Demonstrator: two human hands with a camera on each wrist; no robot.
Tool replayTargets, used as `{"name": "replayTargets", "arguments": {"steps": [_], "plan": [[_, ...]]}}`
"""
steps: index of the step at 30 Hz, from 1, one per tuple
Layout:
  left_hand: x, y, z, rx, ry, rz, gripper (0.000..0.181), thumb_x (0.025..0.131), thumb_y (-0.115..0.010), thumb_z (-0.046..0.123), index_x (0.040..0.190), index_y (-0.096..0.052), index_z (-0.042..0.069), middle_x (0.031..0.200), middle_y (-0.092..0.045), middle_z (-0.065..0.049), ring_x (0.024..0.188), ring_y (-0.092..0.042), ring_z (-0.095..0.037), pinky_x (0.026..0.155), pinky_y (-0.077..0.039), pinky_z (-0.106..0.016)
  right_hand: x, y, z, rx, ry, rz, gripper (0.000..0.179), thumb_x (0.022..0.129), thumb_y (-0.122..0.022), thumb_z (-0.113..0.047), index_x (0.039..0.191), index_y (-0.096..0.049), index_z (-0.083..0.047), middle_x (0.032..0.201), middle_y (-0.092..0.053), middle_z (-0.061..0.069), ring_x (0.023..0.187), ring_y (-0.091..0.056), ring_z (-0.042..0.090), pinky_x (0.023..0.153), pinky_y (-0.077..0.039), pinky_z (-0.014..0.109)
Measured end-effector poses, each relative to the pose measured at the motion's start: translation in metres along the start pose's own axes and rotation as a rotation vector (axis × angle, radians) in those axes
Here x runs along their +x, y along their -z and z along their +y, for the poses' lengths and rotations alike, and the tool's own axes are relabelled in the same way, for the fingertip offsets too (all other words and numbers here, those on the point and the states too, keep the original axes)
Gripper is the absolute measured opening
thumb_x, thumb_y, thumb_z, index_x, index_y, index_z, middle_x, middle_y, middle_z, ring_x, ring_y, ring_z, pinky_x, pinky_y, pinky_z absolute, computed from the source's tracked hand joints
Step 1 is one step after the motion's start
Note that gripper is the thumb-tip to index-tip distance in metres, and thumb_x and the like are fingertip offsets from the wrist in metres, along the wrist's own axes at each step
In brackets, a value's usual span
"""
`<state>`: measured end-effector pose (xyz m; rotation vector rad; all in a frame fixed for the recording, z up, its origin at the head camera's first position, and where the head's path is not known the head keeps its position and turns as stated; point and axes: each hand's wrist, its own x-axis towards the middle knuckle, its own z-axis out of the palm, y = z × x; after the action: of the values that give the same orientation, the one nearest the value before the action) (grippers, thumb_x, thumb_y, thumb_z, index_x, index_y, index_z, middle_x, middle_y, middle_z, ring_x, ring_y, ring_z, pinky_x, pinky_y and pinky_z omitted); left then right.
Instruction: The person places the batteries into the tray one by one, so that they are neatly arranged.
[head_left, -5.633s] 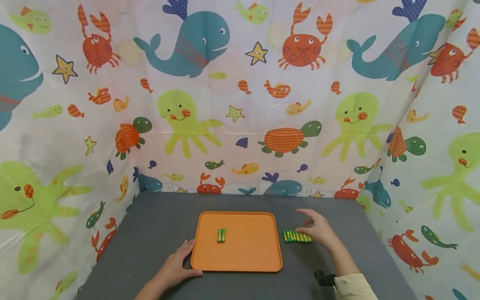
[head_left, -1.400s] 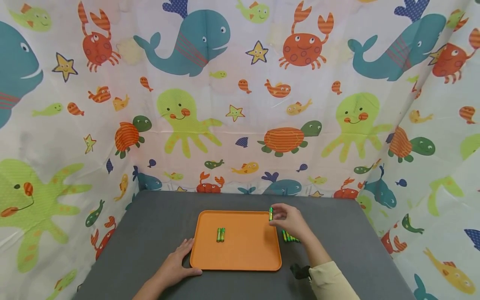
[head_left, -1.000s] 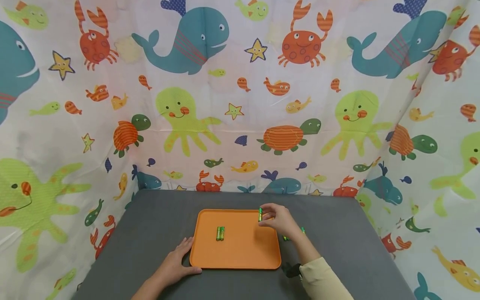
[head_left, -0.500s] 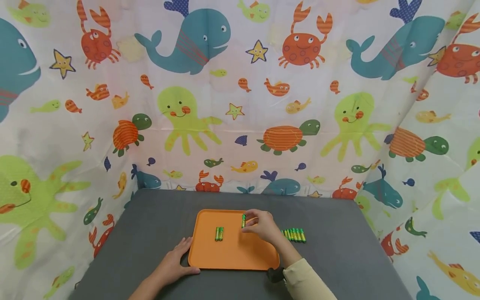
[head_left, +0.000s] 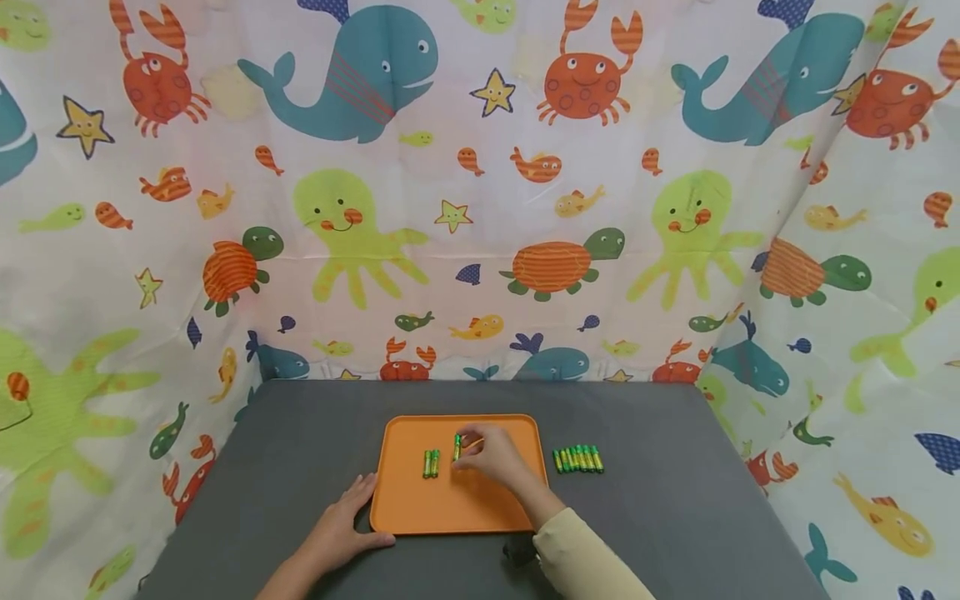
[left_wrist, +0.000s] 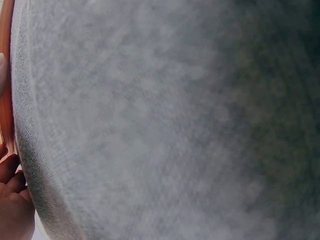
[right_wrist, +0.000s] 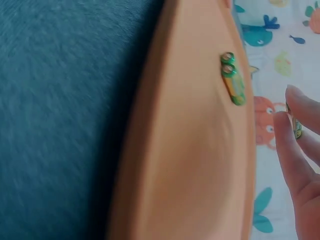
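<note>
A right hand (head_left: 487, 454) pinches a green battery (head_left: 457, 448) over an orange tray (head_left: 487, 508), just right of a lying pair of batteries (head_left: 431, 463), while the left hand (head_left: 337, 529), thumb and fingers spread, rests at the tray's near left corner. The right wrist view reveals the pair's metal ends, but fingers mask part of the held battery and the edge crops the hand. Only the head view shows the row of batteries (head_left: 578, 459) beyond the tray's right rim; the left wrist view is mostly blurred grey, tray and hand cut off.
</note>
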<state>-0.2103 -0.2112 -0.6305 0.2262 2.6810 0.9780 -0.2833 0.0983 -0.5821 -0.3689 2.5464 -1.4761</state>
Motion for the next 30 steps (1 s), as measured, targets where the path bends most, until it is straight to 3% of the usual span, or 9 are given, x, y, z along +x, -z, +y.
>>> {"name": "replayTargets", "arguments": {"steps": [6,13,30], "plan": [[0.000,0.002,0.000,-0.006,0.010,0.008,0.118,0.068,-0.083,0.066,0.161,-0.030,0.016,0.165,-0.029,-0.013,0.152,-0.023,-0.041,0.108,-0.026,-0.076,0.011,-0.013,0.002,-0.036,0.020,-0.017,0.045,0.078,-0.088,-0.011,0.119,-0.070,-0.007,0.103,-0.070,0.010,0.082,-0.068,0.014,0.068,-0.058,0.028],[-0.002,0.005,0.002,-0.021,-0.010,0.001,0.116,0.069,-0.084,0.063,0.160,-0.031,0.015,0.165,-0.029,-0.011,0.153,-0.023,-0.040,0.111,-0.027,-0.073,0.016,-0.028,0.004,-0.040,-0.036,-0.059,0.049,0.078,-0.088,-0.010,0.122,-0.067,-0.004,0.107,-0.068,0.012,0.079,-0.065,0.016,0.060,-0.056,0.030],[-0.002,0.003,0.001,-0.036,-0.033,0.011,0.114,0.070,-0.084,0.062,0.160,-0.032,0.014,0.165,-0.030,-0.012,0.152,-0.024,-0.042,0.112,-0.028,-0.072,0.018,-0.039,0.005,-0.079,-0.058,-0.044,0.052,0.076,-0.090,-0.012,0.122,-0.068,-0.002,0.106,-0.065,0.008,0.079,-0.061,0.016,0.068,-0.055,0.032]]}}
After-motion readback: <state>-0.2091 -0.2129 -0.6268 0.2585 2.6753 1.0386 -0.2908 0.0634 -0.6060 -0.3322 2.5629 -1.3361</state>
